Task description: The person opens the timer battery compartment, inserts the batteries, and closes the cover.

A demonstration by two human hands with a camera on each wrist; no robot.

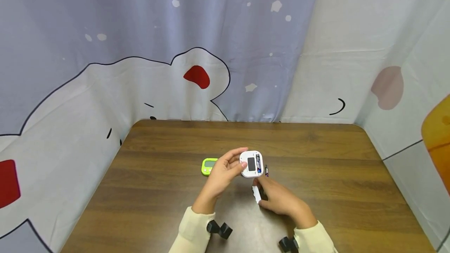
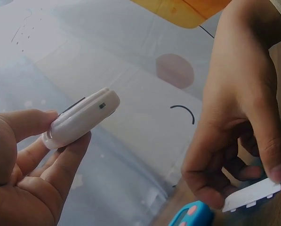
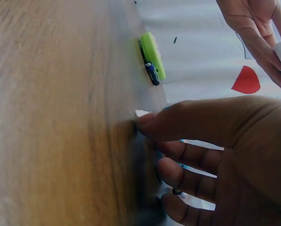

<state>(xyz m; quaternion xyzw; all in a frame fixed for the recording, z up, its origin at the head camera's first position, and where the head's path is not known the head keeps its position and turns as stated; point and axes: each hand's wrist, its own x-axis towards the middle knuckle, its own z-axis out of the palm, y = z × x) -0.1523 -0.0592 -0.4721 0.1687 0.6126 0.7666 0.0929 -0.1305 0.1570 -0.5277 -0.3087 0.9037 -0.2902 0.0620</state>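
My left hand (image 1: 222, 171) holds a white digital timer (image 1: 251, 170) above the table, pinched by its edge. The timer's back faces up, with a dark rectangle in its middle and a battery (image 1: 258, 163) in the uncovered compartment. Lower and to the right, my right hand (image 1: 281, 197) pinches a small white battery cover (image 1: 257, 194) between thumb and fingers, close over the tabletop. Small tabs line one edge of the cover (image 2: 253, 194) in the left wrist view. A loose battery (image 1: 266, 170) lies on the table just beyond my right hand.
A green timer (image 1: 209, 164) lies on the wooden table (image 1: 168, 206), partly hidden behind my left hand. The left wrist view shows a blue timer (image 2: 196, 214) near the cover. A printed curtain (image 1: 246, 50) hangs behind the table's far edge.
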